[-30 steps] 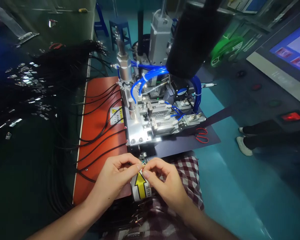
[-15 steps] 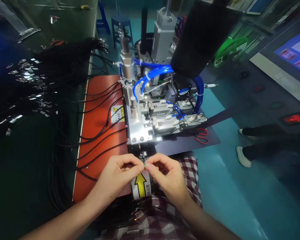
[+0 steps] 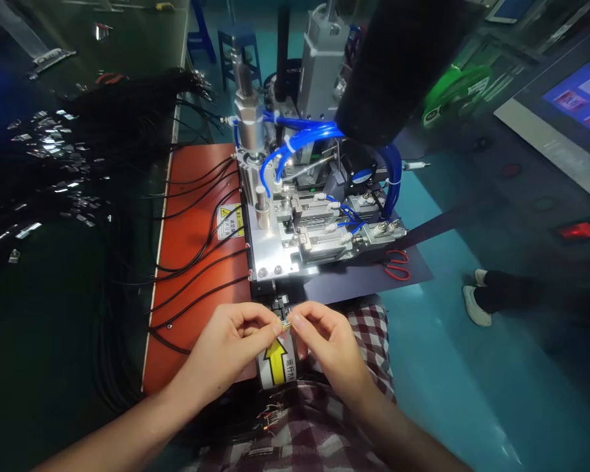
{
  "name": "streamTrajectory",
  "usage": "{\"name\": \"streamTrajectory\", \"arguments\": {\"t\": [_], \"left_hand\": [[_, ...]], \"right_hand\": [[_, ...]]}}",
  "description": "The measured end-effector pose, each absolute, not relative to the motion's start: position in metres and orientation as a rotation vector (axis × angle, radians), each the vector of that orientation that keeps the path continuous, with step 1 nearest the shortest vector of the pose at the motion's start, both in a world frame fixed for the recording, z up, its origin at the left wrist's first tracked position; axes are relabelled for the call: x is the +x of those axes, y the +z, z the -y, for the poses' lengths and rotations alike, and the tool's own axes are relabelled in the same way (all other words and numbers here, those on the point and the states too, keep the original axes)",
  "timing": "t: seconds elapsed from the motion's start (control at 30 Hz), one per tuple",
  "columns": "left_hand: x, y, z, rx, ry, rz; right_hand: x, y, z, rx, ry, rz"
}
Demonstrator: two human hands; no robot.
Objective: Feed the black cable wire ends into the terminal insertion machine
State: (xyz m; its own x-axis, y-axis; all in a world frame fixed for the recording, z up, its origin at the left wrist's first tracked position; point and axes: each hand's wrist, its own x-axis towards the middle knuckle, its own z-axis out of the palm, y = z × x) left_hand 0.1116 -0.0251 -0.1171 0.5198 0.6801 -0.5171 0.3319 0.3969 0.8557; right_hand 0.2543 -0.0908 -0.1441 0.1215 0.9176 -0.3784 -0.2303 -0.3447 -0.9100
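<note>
At lower centre, the right hand (image 3: 330,344) has eased slightly from the left hand (image 3: 233,341), whose fingers pinch a tiny piece (image 3: 286,324), now better exposed for handling, though whether the right fingers grip it is unclear.

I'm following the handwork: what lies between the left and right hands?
A small piece, too tiny to identify, sits between the left hand and the right hand, as the head view shows.

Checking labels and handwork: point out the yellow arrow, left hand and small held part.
Yellow arrow (image 3: 278,368): head view, on its shaft.
Left hand (image 3: 229,339): head view, its middle.
Small held part (image 3: 286,324): head view, exposed middle.
</note>
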Motion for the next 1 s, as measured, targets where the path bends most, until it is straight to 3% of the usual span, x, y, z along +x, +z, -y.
{"name": "streamTrajectory", "arguments": {"t": [0.47, 0.7, 1.0], "left_hand": [[0.111, -0.120, 0.029, 1.351, 0.280, -1.089], [0.112, -0.118, 0.032, 1.407, 0.316, -1.112], [0.110, -0.122, 0.028, 1.324, 0.288, -1.091]], "right_hand": [[0.250, -0.141, 0.092, -1.521, 1.202, 0.951], [0.251, -0.147, 0.092, -1.407, 1.436, 0.713], [0.256, -0.144, 0.091, -1.475, 1.358, 0.792]]}}
